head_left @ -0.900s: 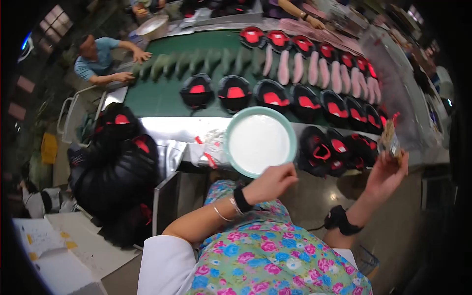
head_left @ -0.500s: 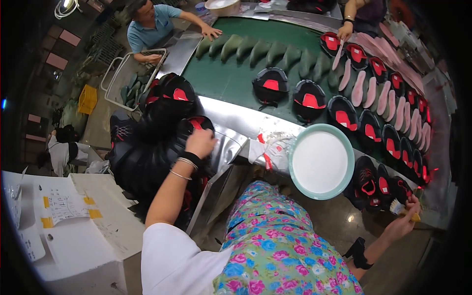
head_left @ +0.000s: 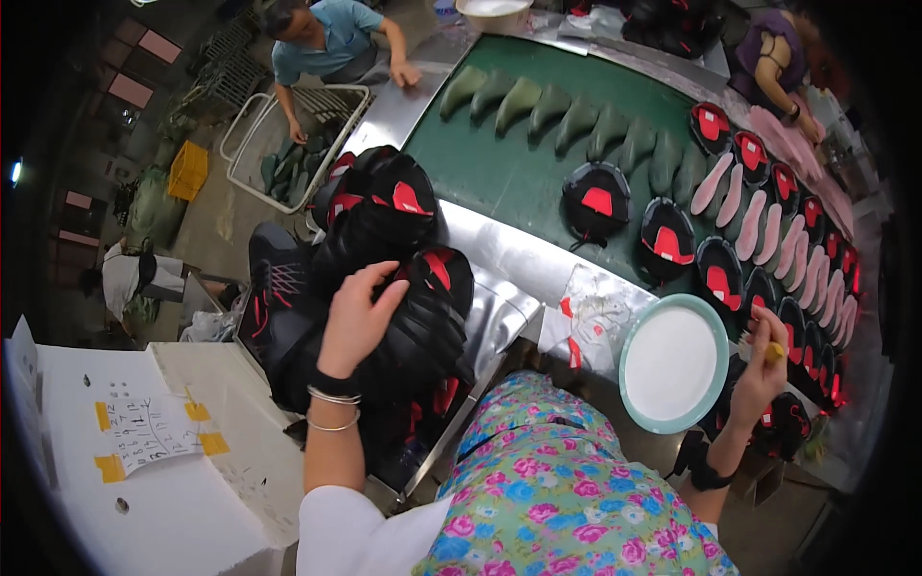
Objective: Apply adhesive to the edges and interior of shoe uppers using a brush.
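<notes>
Holding white contents (head_left: 672, 357), teal bowl (head_left: 625, 370) sits nr. R hand (head_left: 757, 382).

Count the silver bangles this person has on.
2, both around the left forearm: one bangle beside the black wristband near the left hand, the other bangle closer to the elbow. No others show.

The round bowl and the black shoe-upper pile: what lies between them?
The head view shows a stained whitish sheet with red pieces and metal table edge between the bowl and the pile.
</notes>
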Demonstrator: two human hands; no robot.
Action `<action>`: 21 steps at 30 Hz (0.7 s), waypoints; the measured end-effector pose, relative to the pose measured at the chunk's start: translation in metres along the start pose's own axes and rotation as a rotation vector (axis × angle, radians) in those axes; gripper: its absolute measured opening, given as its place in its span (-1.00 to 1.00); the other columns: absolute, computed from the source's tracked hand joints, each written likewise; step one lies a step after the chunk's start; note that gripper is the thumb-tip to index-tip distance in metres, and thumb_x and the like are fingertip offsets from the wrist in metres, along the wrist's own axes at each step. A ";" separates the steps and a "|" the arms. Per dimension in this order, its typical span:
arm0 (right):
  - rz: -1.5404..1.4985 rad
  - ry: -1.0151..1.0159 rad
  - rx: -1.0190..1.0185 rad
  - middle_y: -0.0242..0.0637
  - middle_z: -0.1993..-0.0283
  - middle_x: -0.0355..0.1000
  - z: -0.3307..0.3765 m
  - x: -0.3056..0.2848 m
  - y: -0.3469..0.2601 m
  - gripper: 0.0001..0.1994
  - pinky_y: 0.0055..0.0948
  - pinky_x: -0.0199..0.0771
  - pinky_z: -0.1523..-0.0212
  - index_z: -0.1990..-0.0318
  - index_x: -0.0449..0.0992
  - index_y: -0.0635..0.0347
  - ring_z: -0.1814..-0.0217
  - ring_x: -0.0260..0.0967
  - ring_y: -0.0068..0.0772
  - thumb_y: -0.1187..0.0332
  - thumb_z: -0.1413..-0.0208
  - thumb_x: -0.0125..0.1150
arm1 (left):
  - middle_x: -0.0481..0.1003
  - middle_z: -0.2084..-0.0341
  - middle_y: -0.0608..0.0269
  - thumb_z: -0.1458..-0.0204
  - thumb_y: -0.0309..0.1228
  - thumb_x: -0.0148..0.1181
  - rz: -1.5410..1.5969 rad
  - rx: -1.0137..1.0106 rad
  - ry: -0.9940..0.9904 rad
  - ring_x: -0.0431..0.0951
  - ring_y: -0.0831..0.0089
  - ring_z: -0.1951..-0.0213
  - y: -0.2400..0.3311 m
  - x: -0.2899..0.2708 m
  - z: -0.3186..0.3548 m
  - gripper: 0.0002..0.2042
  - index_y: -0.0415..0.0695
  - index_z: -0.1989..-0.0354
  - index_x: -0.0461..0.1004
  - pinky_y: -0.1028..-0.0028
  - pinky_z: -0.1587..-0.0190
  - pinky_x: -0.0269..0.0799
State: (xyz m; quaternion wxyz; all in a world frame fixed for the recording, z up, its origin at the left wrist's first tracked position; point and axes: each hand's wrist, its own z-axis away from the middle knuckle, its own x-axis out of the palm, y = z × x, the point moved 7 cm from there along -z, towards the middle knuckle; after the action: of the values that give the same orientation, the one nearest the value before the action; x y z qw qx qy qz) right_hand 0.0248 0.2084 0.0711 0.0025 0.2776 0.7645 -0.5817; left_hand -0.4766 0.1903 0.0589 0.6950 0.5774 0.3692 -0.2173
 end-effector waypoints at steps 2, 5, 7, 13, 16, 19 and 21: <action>-0.031 -0.058 -0.040 -0.39 0.12 0.37 -0.008 0.025 -0.018 -0.84 -0.68 0.25 0.21 0.11 0.46 0.29 0.20 0.28 -0.67 0.48 -0.25 -0.04 | 0.53 0.27 0.03 0.02 -0.30 0.22 0.010 0.144 0.039 0.50 0.12 0.20 0.015 0.021 -0.015 -0.68 -0.22 0.14 0.49 0.30 0.11 0.40; -0.012 -0.134 -0.134 -0.36 0.14 0.38 -0.010 0.054 -0.048 -0.85 -0.69 0.24 0.22 0.12 0.45 0.31 0.21 0.27 -0.66 0.50 -0.23 -0.02 | 0.49 0.15 -0.03 -0.01 -0.22 0.18 0.047 0.431 -0.090 0.42 0.04 0.03 0.033 0.083 -0.058 -0.61 -0.26 0.08 0.45 0.26 -0.04 0.32; -0.028 -0.159 -0.118 -0.33 0.17 0.40 -0.008 0.066 -0.057 -0.86 -0.64 0.28 0.20 0.14 0.45 0.33 0.21 0.30 -0.62 0.54 -0.21 -0.02 | 0.46 0.08 -0.07 0.02 -0.16 0.21 -0.104 0.392 -0.165 0.40 -0.02 0.00 0.018 0.113 -0.107 -0.53 -0.24 0.01 0.42 0.21 -0.07 0.30; 0.253 -0.136 -0.225 -0.13 0.24 0.44 0.001 0.059 -0.057 -0.84 -0.30 0.38 0.12 0.23 0.48 0.26 0.18 0.41 -0.10 0.58 0.01 0.14 | 0.52 0.15 0.04 0.20 0.33 0.10 -0.818 -0.426 0.190 0.54 0.09 0.12 -0.069 0.013 -0.200 -0.26 -0.10 0.05 0.46 0.15 0.12 0.45; 0.310 -0.038 -0.316 -0.17 0.21 0.44 0.004 0.041 -0.052 -0.82 -0.28 0.39 0.11 0.21 0.46 0.24 0.12 0.39 -0.12 0.47 0.02 0.15 | 0.52 0.16 0.03 0.19 0.29 0.11 -0.405 0.263 0.059 0.54 0.08 0.12 0.050 0.129 -0.201 -0.28 -0.12 0.05 0.46 0.16 0.12 0.44; 0.435 -0.011 -0.182 -0.23 0.26 0.42 0.006 0.033 -0.041 -0.78 -0.35 0.39 0.17 0.21 0.47 0.20 0.19 0.38 -0.19 0.53 0.08 0.19 | 0.52 0.16 0.02 0.18 0.25 0.12 -0.132 0.897 -0.450 0.54 0.08 0.12 0.164 0.297 -0.115 -0.30 -0.14 0.06 0.46 0.17 0.12 0.44; 0.488 -0.034 -0.084 -0.24 0.22 0.39 0.012 0.035 -0.037 -0.83 -0.29 0.40 0.18 0.21 0.44 0.16 0.13 0.36 -0.18 0.47 0.00 0.12 | 0.52 0.16 0.01 0.17 0.22 0.13 -0.145 1.037 -0.662 0.54 0.07 0.12 0.188 0.353 -0.073 -0.32 -0.15 0.07 0.46 0.18 0.11 0.44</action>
State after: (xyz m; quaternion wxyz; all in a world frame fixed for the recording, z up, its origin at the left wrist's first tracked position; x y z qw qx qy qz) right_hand -0.0246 0.2064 0.0888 0.1673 0.4439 0.6981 -0.5363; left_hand -0.1356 0.3496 -0.0949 0.3849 0.7155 0.0186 -0.5827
